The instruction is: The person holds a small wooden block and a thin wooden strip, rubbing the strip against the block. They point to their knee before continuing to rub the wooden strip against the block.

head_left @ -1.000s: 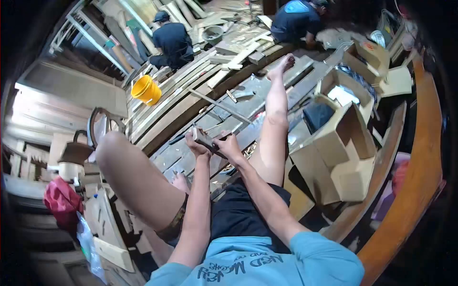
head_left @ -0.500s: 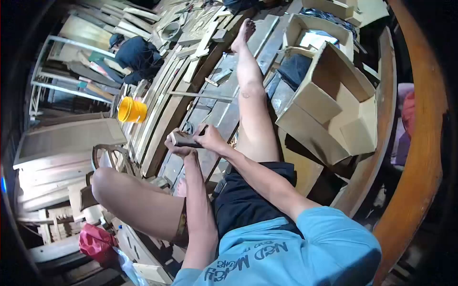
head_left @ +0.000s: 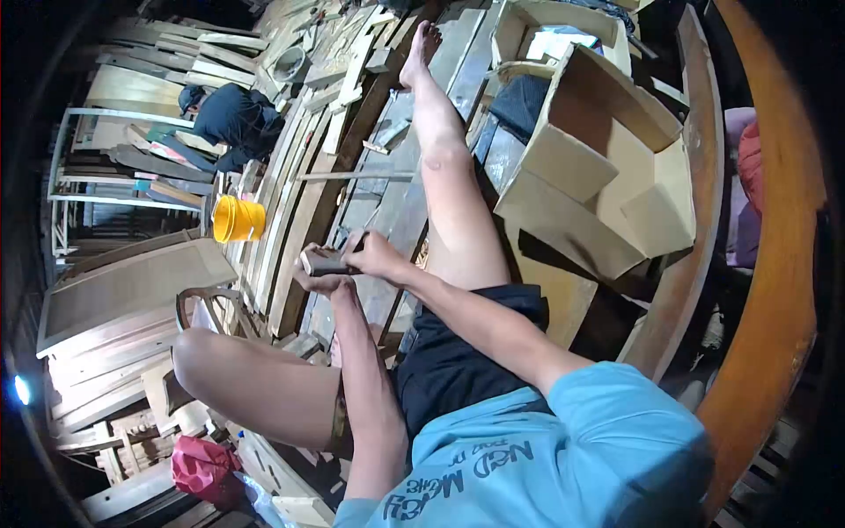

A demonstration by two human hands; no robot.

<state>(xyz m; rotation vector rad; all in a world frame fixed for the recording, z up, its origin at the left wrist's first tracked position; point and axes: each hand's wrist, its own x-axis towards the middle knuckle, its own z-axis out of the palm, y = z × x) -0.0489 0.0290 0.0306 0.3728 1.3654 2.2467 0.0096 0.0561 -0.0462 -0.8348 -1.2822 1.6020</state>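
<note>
My left hand (head_left: 319, 282) is wrapped round a small block-shaped piece (head_left: 324, 263), light at its end and dark along its side, which looks like wood. Close by on its right, my right hand (head_left: 378, 257) has its fingers curled at the other end of the piece. A small dark thing (head_left: 356, 242) shows between those fingers, too small to name. Both hands are in front of me, between my bent left leg and my stretched right leg.
An open cardboard box (head_left: 607, 167) stands to the right, near a curved orange-brown wooden beam (head_left: 770, 264). A yellow bucket (head_left: 239, 219) is at the left beside long planks (head_left: 290, 189). Another person (head_left: 233, 123) crouches farther back among wood pieces. A red plastic bag (head_left: 204, 468) lies lower left.
The view has shifted, so the boxes and planks sit somewhat differently in it. Both hands keep their hold on the piece, with only slight movement.
</note>
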